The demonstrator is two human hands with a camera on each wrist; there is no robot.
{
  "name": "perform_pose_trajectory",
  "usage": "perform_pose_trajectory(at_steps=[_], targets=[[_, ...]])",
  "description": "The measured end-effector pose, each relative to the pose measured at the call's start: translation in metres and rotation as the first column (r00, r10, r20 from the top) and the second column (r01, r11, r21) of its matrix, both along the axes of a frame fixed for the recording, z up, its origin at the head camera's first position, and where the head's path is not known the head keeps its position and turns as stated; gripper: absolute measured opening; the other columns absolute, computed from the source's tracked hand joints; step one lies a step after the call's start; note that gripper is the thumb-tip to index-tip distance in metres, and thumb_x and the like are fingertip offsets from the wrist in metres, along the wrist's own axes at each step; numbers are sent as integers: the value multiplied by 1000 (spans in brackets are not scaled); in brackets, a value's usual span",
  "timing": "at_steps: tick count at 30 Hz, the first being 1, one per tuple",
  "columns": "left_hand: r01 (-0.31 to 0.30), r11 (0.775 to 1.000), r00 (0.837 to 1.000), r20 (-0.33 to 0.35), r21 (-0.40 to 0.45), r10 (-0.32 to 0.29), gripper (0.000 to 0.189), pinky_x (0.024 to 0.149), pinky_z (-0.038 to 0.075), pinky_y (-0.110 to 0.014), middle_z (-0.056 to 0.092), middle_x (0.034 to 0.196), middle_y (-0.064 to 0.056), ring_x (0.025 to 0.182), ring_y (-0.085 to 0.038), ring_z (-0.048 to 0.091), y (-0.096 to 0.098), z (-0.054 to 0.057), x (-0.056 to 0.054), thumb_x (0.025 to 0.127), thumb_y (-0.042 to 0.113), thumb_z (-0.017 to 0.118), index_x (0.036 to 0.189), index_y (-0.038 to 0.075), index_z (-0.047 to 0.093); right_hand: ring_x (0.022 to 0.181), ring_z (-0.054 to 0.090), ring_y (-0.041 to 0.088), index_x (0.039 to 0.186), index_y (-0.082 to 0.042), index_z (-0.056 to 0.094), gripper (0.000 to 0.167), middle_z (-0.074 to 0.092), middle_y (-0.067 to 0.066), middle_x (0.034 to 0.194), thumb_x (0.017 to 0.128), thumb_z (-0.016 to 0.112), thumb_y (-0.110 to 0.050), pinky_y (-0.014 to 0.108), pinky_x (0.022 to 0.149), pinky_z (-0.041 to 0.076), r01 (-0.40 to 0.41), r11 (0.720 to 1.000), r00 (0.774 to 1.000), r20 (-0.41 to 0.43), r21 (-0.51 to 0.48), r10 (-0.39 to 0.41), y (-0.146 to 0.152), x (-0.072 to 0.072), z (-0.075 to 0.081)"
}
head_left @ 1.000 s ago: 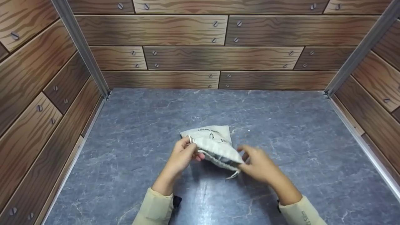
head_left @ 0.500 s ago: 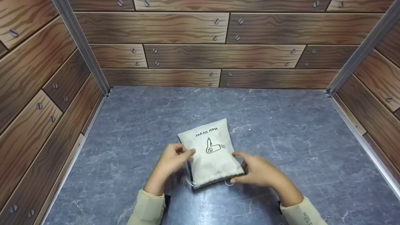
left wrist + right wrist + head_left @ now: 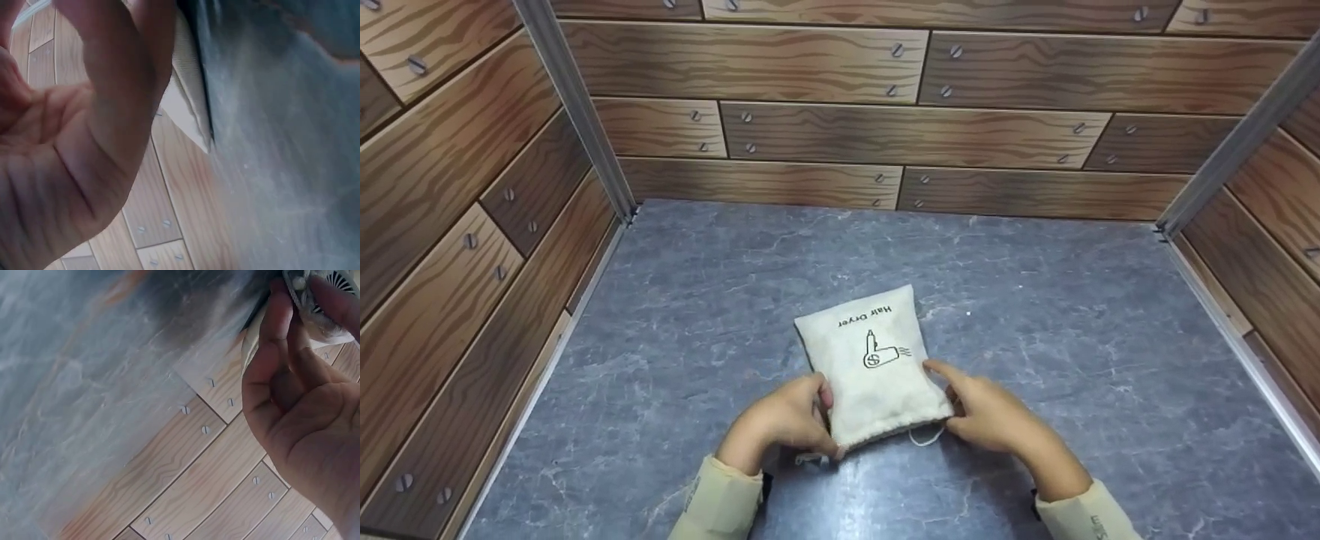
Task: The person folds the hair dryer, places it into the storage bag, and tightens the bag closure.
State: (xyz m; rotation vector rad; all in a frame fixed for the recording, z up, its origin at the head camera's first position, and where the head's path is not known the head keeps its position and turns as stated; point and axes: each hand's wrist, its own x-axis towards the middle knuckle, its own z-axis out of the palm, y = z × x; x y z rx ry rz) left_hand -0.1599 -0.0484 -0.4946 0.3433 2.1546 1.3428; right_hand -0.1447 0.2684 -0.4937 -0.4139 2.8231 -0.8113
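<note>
A cream cloth drawstring bag (image 3: 877,390), printed upside down with "Hair Dryer" and a dryer drawing, lies plump on the table, its gathered mouth toward me. My left hand (image 3: 780,420) grips its near left corner, thumb at the mouth and fingers along the side. The right hand (image 3: 990,412) holds the near right corner, index finger stretched up the right edge. White cord loops out at both ends of the mouth. Through the opening, the right wrist view shows a dark slotted vent (image 3: 339,280) between the fingers. In the left wrist view, the left hand (image 3: 107,129) is curved beside the bag.
The table (image 3: 697,300) has a blue-grey marbled top. Wood-print panels (image 3: 810,135) wall it at the back and both sides, with grey metal posts (image 3: 577,105) at the corners. A tiny white speck lies right of the bag.
The bag's mouth, earlier lifted and gaping, now lies flat with the print fully showing. My left hand let go of the mouth's edge and moved down to the near left corner.
</note>
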Motion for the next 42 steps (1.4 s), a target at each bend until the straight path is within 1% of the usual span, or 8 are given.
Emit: perform_pose_trajectory(at_steps=[3,7,14,20,26,30,35,42], targets=[[36,998,999,19,49,-37,51,50,47,-25,66,69,-4,55,-14,58,-3,-3,3,64,-16,81,104,3,55,105,71,28,152,-13,53,65,73,13,127,90,70,-3,53,96,59,-13,1000,998,-54,-4,12,-4,1,-7],[58,997,998,-37,58,-56,44,53,49,-26,65,68,-3,55,-15,60,-8,-6,2,67,-17,74,102,2,56,135,62,41,151,-12,52,56,63,19,148,97,65,-5,62,115,48,-28,998,998,-66,-60,24,-5,2,-12],[146,988,973,-189,50,-134,33,60,50,-24,61,77,0,66,-13,59,-10,-3,-9,75,-11,73,102,3,58,116,69,32,154,-11,53,65,71,19,136,92,71,-3,61,104,55,-37,996,997,-68,-78,32,4,2,-8],[192,980,961,-214,61,-175,31,68,52,-22,63,87,-4,76,-14,58,-13,-1,-10,78,-9,74,102,4,60,110,70,30,156,-10,50,79,74,13,124,83,81,-3,60,101,56,-71,991,997,9,-115,73,9,2,-7],[185,980,965,-203,68,-168,28,65,54,-22,67,82,0,74,-13,64,-17,1,-11,79,-8,73,102,4,63,81,61,11,156,-12,50,80,68,1,95,82,75,4,31,74,56,-93,988,994,50,-125,100,17,2,-4],[184,977,969,-188,111,-161,27,66,56,-23,69,79,-2,73,-14,67,-20,2,-11,78,-10,71,102,1,64,72,60,6,153,-11,52,70,67,1,93,88,75,2,24,64,54,-110,977,990,69,-183,124,23,2,-1],[174,973,969,-204,151,-142,25,65,58,-23,69,79,-2,72,-13,66,-26,4,-13,80,-10,72,102,-3,65,72,65,7,148,-3,56,60,74,5,90,92,76,0,24,63,57,-90,961,989,89,-261,116,32,1,2],[167,970,953,-281,175,-113,17,74,55,-23,67,89,-10,80,-13,61,-39,7,-17,89,-6,66,105,-6,64,79,60,5,135,-3,65,37,69,4,91,98,67,1,25,69,55,-48,976,999,-5,-213,48,41,2,3]])
